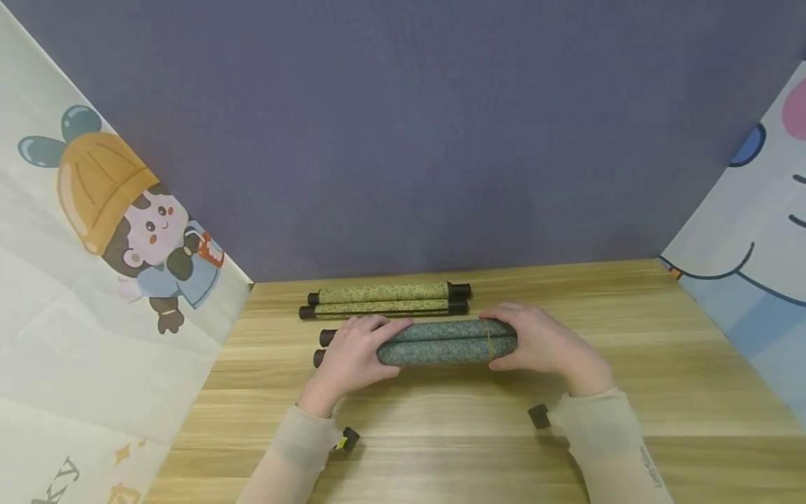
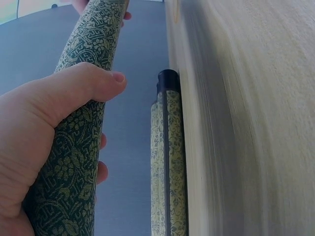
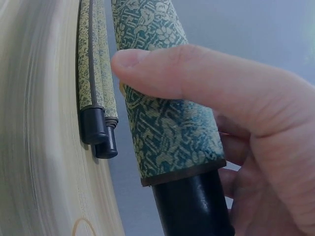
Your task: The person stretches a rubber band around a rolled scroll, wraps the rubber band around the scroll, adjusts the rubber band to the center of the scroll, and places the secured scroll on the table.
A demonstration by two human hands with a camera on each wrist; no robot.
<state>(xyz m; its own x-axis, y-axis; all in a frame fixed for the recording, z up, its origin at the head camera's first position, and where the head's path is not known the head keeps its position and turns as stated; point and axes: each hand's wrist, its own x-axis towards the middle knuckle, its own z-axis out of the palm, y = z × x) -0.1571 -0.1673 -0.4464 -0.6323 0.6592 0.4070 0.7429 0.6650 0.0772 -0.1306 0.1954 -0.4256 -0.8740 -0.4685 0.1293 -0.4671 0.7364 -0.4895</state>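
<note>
A green brocade scroll (image 1: 441, 350), two parallel rolls side by side with black end knobs (image 1: 327, 338), is held up above the table in both hands. My left hand (image 1: 355, 350) grips it near its left end, thumb (image 2: 93, 81) on the near side and fingers wrapped over the far side. Around the right end my right hand (image 1: 535, 343) holds it, the thumb (image 3: 162, 71) across the brocade. A thin yellowish band (image 1: 488, 341) circles the rolls by the right fingertips. Behind lies a yellow patterned scroll (image 1: 384, 299), also two rolls with black ends, flat on the table.
The wood-grain table (image 1: 428, 448) meets a dark blue-grey back panel (image 1: 403, 140). White printed panels with cartoon figures (image 1: 151, 217) stand on both sides. A thin orange loop (image 3: 82, 227) lies on the table in the right wrist view.
</note>
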